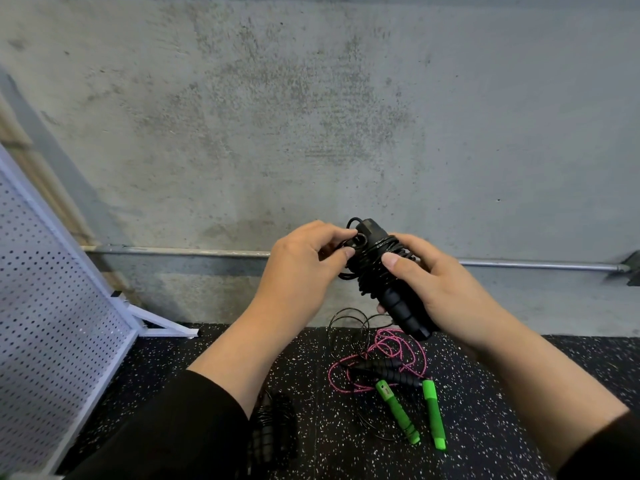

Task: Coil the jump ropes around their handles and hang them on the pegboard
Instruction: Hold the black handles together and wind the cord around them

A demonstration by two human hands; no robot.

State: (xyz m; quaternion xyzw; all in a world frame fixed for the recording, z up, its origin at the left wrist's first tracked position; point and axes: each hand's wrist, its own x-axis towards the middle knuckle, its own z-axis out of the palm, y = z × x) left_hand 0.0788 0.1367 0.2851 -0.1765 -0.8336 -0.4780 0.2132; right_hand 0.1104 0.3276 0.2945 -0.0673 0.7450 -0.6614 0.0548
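Both hands grip one black rope bundle (384,275): right hand (440,289) curled round its handles, left hand (298,268) pinching cord at the top.

The black speckled rubber floor (485,393) carries a loose tangle of jump ropes: a pink cord (381,344), two green handles (398,415) and black foam handles (391,372). A coiled black rope (273,431) lies to their left, and the white pegboard (52,306) stands on the floor at the far left.

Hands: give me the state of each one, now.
Left hand: pinching the black rope's cord at the top of the handles.
Right hand: gripping the coiled black jump rope by its handles.
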